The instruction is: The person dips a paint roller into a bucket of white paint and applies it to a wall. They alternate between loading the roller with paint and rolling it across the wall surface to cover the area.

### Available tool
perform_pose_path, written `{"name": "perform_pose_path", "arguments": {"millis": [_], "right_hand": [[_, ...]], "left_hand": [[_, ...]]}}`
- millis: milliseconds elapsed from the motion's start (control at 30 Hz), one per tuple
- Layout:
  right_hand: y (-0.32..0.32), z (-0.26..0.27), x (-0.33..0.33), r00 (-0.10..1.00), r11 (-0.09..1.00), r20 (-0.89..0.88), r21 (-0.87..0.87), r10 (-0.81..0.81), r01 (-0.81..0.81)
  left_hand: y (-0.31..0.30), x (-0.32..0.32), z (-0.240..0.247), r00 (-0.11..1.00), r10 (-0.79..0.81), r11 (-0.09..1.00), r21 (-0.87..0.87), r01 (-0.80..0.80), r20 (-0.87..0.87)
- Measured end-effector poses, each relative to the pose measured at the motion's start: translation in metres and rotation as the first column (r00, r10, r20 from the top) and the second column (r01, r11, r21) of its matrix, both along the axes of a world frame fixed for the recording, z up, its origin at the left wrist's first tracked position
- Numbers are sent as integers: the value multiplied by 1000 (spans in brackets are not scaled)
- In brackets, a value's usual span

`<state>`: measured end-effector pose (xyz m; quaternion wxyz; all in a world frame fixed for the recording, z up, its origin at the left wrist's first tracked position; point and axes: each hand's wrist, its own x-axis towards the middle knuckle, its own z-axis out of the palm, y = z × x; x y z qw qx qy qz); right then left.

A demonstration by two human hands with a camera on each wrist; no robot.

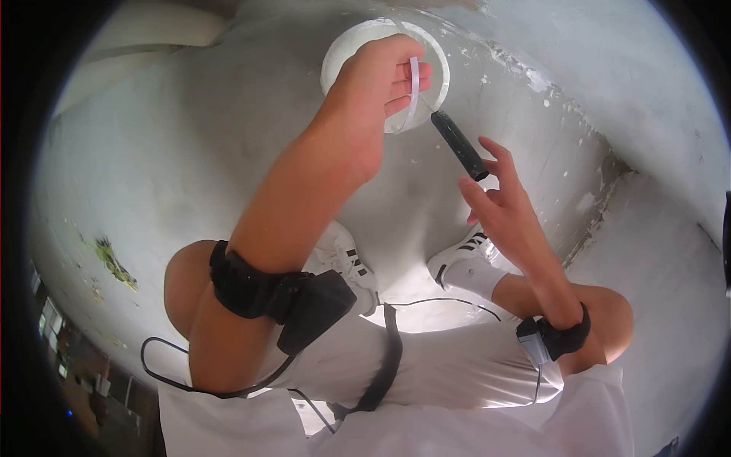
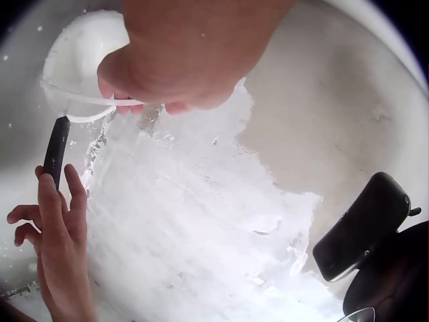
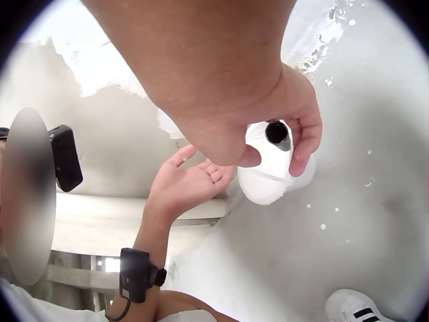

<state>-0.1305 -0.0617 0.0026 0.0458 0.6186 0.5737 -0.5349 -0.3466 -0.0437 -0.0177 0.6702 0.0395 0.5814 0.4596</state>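
A white bucket (image 1: 335, 61) stands in front of the person, with a pale curved strip (image 1: 415, 76) like a bucket handle rising at its near side. Palm turned inward and fingers loosely bent, the left hand (image 1: 384, 72) is over the bucket, overlapping the strip in the head view. From the bucket slopes a tool with a black handle (image 1: 459, 145) and a thin shaft; its working end is hidden. Thumb and fingers of the right hand (image 1: 502, 206) are spread around the handle's near end, visible between them as a round black end (image 3: 277, 132) in the right wrist view.
White shoes (image 1: 350, 266) and bent knees flank the space below the hands. Dark wrist bands with cameras (image 1: 320, 305) and a loose black cable (image 1: 442, 299) are near the legs. A rough, white-spattered edge (image 1: 533, 84) runs along the right. Green debris (image 1: 114, 263) lies at left.
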Motion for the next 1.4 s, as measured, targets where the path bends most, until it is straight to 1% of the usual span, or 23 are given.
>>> {"name": "perform_pose_path", "arguments": {"millis": [100, 167, 300, 400, 467, 500, 567, 600, 667, 700, 767, 867, 900, 1000, 1067, 1100, 1200, 1300, 1367, 1400], "right_hand": [[1, 3, 6, 993, 993, -44, -51, -107, 104], [2, -2, 8, 992, 995, -78, -39, -96, 93], [3, -8, -4, 994, 998, -91, 3, -57, 58], [9, -7, -23, 999, 999, -6, 23, 32, -32], [14, -5, -34, 970, 966, 91, 109, 226, -236], [18, -6, -41, 937, 928, 140, 156, 319, -340], [16, -17, -41, 872, 809, 222, 325, 437, -489], [19, -22, -43, 835, 724, 273, 417, 478, -550], [24, -23, -47, 771, 650, 353, 416, 529, -636], [29, -20, -48, 735, 622, 394, 393, 552, -677], [35, -9, -51, 726, 596, 379, 415, 574, -688], [43, 20, -55, 701, 572, 391, 405, 597, -713], [46, 26, -54, 691, 566, 400, 397, 602, -723], [57, 29, -45, 694, 590, 386, 366, 607, -720], [58, 23, -39, 753, 565, 301, 513, 586, -646], [58, 18, -35, 771, 547, 261, 575, 581, -608], [54, 0, -34, 776, 461, 325, 657, 541, -597], [45, -13, -31, 770, 440, 338, 666, 542, -602], [41, -16, -33, 818, 590, 218, 597, 533, -544], [39, -16, -34, 841, 660, 157, 553, 517, -509]], "left_hand": [[3, 3, -1, 1000, -8, 1000, 5, 8, 8], [-1, 1, -5, 1000, -27, 999, 35, 27, -5], [-13, -10, -1, 999, 22, 998, 64, -23, 29], [-22, -24, 2, 999, 47, 996, 73, -48, 16], [-28, -31, 4, 998, 64, 996, 60, -64, 13], [-32, -33, 5, 999, 48, 995, 92, -48, 7], [-45, -36, 4, 1000, 9, 985, 171, -4, -24], [-48, -37, 6, 999, 16, 990, 141, -11, -35], [-51, -34, 11, 998, 36, 996, 84, -32, -55], [-48, -36, 12, 997, 23, 997, 78, -18, -67], [-49, -39, 17, 996, -7, 998, 63, 13, -93], [-47, -40, 19, 994, 5, 999, 34, -2, -108], [-46, -40, 20, 990, -3, 1000, 14, 5, -141], [-46, -35, 19, 966, -34, 997, -78, 15, -255], [-44, -31, 13, 934, -74, 987, -158, 20, -348], [-41, -30, 11, 921, -84, 988, -155, 26, -380], [-39, -27, 8, 890, -110, 988, -145, 50, -442], [-35, -25, 7, 867, -155, 986, -132, 104, -474], [-32, -22, 6, 834, -205, 979, -127, 162, -512], [-32, -21, 1, 845, -189, 982, -92, 165, -500]]}}
